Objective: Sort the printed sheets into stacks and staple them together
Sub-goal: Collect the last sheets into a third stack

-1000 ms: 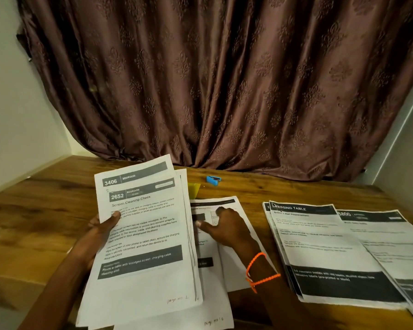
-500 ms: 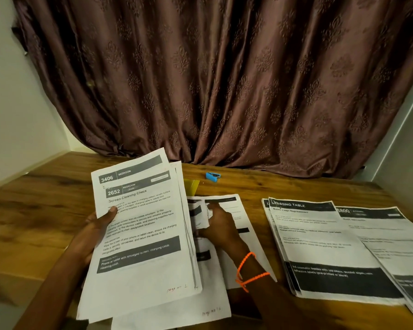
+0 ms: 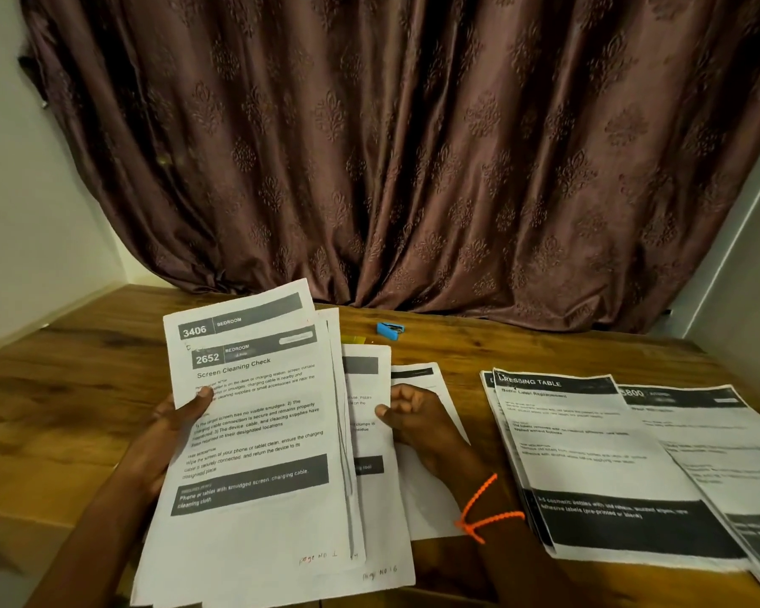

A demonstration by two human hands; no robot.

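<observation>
Centrally, a sheaf of printed sheets is gripped by the left hand; a loose sheet is pinched by the right hand.

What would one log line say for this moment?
left hand: holds sheet bundle | right hand: pinches loose sheet | stapler: untouched on table | sorted stacks: right

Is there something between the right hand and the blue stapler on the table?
Nothing visible blocks it. The blue stapler lies on bare wood beyond the right hand, which rests on loose sheets. A yellow object sits left of that path.
</observation>
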